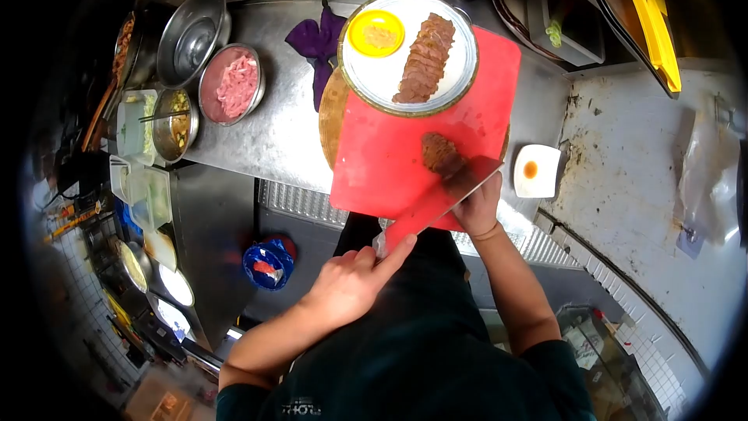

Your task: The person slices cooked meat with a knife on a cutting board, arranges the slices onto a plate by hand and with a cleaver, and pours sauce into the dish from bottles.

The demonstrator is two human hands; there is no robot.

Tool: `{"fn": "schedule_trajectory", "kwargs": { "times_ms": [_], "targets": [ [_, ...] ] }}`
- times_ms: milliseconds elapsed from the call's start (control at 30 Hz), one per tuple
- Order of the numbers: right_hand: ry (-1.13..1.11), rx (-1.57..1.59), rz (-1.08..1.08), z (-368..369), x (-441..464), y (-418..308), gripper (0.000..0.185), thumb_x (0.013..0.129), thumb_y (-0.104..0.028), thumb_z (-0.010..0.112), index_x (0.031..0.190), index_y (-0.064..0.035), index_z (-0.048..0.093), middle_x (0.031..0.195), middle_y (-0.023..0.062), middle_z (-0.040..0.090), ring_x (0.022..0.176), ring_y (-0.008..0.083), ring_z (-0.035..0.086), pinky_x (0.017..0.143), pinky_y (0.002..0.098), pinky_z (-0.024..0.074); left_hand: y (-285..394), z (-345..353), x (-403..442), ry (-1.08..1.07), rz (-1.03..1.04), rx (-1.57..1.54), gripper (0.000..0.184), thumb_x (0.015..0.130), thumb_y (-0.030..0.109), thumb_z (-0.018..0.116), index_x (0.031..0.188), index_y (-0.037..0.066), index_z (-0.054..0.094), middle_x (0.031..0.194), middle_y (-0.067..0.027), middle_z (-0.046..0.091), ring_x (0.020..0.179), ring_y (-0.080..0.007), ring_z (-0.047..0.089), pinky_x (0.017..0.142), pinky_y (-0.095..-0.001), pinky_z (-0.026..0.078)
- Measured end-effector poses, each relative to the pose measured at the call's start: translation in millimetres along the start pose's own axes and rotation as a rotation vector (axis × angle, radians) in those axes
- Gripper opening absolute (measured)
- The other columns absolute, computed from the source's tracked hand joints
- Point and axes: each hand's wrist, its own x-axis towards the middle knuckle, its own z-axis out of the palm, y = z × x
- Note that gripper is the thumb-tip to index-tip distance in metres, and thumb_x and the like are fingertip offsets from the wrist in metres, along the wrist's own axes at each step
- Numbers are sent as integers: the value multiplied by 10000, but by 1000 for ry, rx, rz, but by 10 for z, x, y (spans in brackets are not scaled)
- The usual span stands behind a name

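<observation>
My left hand (351,281) is closed around the handle of a cleaver (444,201), its index finger stretched along the blade's base. The broad blade slants up and right over the red cutting board (382,164). Just beyond it lies a browned piece of cooked meat (438,151), its near end close under the blade. My right hand (479,206) is at the blade's far end, beside the meat; the blade hides its fingertips. A round plate (362,82) rests on the board's far edge, with a row of sliced meat (425,58) and a yellow dish (375,33) on it.
A white dish with brown sauce (541,171) stands right of the board. To the left are a bowl of raw meat strips (232,84), a steel bowl (195,37) and a purple cloth (318,47). A blue-lined bin (269,263) is below the counter. A wall (647,187) borders the right.
</observation>
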Motion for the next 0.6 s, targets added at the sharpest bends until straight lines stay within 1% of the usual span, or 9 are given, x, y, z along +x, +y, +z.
{"fn": "schedule_trajectory", "kwargs": {
  "times_ms": [100, 300, 400, 500, 600],
  "targets": [
    [-4, 9, 7, 25, 25, -6, 415, 810, -188, 869, 1169, -64, 703, 1211, 148, 686, 1071, 376, 670, 910, 477, 518, -42, 69, -10, 47, 21, 17, 915, 828, 33, 642, 1699, 186, 408, 782, -155, 570, 631, -319, 672, 563, -438, 601],
    [7, -2, -18, 38, 12, 32, 481, 816, -192, 867, 1240, -41, 699, 1242, 164, 689, 1092, 387, 668, 920, 489, 518, -23, 72, -3, 43, 22, 44, 914, 828, 32, 642, 1699, 187, 410, 776, -145, 571, 623, -311, 665, 564, -434, 599],
    [-9, 11, -3, 19, 22, 20, 481, 815, -195, 867, 1241, -41, 705, 1237, 166, 689, 1097, 388, 666, 933, 489, 519, 5, 9, 68, 6, 8, 27, 885, 803, -27, 625, 1660, 134, 474, 804, -147, 560, 683, -335, 670, 617, -456, 604],
    [-5, 6, 7, 11, 35, 0, 469, 813, -201, 870, 1226, -42, 717, 1230, 167, 689, 1093, 390, 665, 936, 488, 521, -28, 83, 148, 44, 28, -7, 876, 801, -21, 633, 1652, 134, 488, 802, -144, 557, 678, -335, 669, 613, -451, 603],
    [-2, 17, 6, 19, 18, 21, 457, 811, -208, 872, 1211, -41, 726, 1224, 168, 688, 1089, 393, 664, 936, 489, 521, -8, 39, 149, 24, 20, 18, 867, 804, -20, 633, 1646, 134, 495, 802, -145, 558, 680, -335, 671, 615, -451, 605]
  ]
}}
